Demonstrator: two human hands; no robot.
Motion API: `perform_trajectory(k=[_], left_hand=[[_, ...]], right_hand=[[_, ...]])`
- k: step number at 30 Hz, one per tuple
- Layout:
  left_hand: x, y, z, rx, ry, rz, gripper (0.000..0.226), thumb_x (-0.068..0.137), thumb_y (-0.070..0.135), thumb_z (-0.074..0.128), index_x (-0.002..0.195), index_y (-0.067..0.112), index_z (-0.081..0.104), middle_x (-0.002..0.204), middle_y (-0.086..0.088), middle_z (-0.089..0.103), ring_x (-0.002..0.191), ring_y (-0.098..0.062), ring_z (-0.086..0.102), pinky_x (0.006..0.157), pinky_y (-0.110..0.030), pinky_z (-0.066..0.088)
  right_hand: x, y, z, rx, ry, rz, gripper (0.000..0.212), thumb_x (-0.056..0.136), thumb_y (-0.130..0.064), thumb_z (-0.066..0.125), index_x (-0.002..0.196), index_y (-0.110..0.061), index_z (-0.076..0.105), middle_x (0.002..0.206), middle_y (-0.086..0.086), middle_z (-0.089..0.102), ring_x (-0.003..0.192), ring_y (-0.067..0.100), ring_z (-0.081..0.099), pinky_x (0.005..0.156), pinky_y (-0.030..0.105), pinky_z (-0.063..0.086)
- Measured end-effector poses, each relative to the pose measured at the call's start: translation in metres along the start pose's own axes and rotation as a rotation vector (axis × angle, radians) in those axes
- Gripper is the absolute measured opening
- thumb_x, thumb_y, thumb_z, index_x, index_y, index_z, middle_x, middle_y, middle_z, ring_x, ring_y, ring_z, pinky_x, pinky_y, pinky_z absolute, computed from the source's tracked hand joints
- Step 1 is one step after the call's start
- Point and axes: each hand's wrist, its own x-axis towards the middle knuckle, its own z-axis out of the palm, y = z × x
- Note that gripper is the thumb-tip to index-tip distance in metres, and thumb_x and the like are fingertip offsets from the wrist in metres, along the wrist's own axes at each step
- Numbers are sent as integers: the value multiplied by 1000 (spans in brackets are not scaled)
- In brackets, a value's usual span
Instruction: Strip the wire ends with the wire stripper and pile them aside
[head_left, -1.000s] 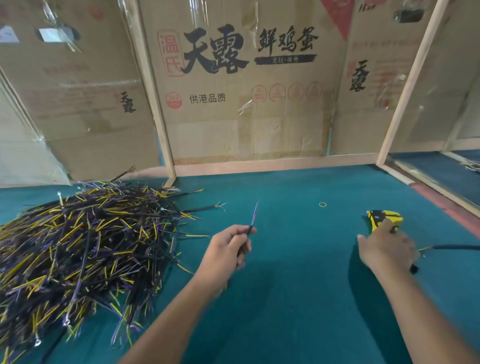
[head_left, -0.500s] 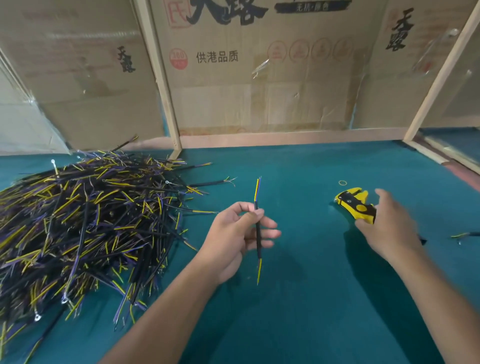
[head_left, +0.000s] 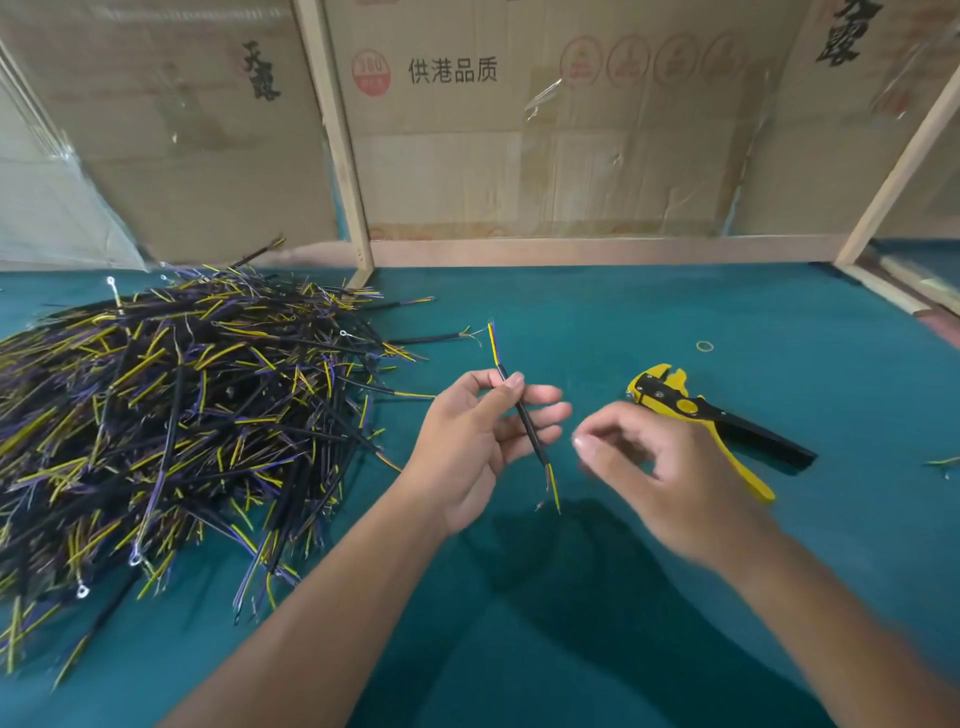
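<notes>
One wire (head_left: 521, 415) held, right hand (head_left: 660, 467) off stripper (head_left: 696, 410)

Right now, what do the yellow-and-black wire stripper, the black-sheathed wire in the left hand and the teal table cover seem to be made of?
Yellow-and-black wire stripper: apparently moulded plastic grips, smooth with a slight sheen; the head's material is unclear.
Black-sheathed wire, pinched by the left hand: looks like matte plastic or rubber insulation over thin yellow and purple cores.
Teal table cover: probably felt or cloth, matte without glare.

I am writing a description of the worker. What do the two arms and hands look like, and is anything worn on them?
Both forearms are bare, with no sleeves in view. The left hand and the right hand wear no gloves, rings or watch. The right one is blurred.
</notes>
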Motion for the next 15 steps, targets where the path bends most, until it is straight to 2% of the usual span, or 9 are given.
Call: perform_trajectory(k=[2, 5, 9, 13, 15], left_hand=[[-1, -1, 1, -8, -13, 3, 9, 102, 10, 52, 98, 11, 43, 91, -15, 74, 84, -27, 75, 68, -29, 59], [-2, -2, 2, -3, -34, 4, 9, 102, 10, 52, 99, 11, 43, 93, -15, 74, 87, -27, 75, 70, -27, 59], [-5, -2, 4, -5, -80, -1, 8, 102, 12, 52, 100, 12, 44, 98, -17, 74, 90, -29, 74, 72, -29, 59], [-6, 0, 3, 77, -86, 33, 6, 102, 11, 51, 98, 11, 47, 95, -15, 73, 84, -28, 73, 70, -30, 59], [-6, -1, 2, 143, -45, 77, 5, 100, 11, 55, 97, 11, 50, 87, -11, 70, 76, -25, 70, 65, -30, 57]], right_hand=[[-3, -7, 16, 223, -140, 123, 24, 88, -47, 61, 88, -25, 69, 79, -2, 74, 74, 14, 70, 65, 28, 54], [-4, -2, 25, 437, -176, 214, 18, 86, -32, 65, 89, -14, 69, 78, 5, 74, 71, 14, 68, 63, 27, 51], [-6, 3, 27, 547, -188, 272, 22, 83, -27, 69, 92, -7, 67, 72, 7, 71, 67, 17, 66, 60, 28, 51], [-6, 5, 25, 616, -207, 301, 6, 90, -16, 67, 87, -12, 70, 73, 10, 70, 69, 20, 65, 62, 29, 52], [-6, 6, 23, 638, -207, 306, 14, 96, -9, 65, 85, -15, 72, 73, 9, 69, 69, 20, 65, 63, 30, 53]])
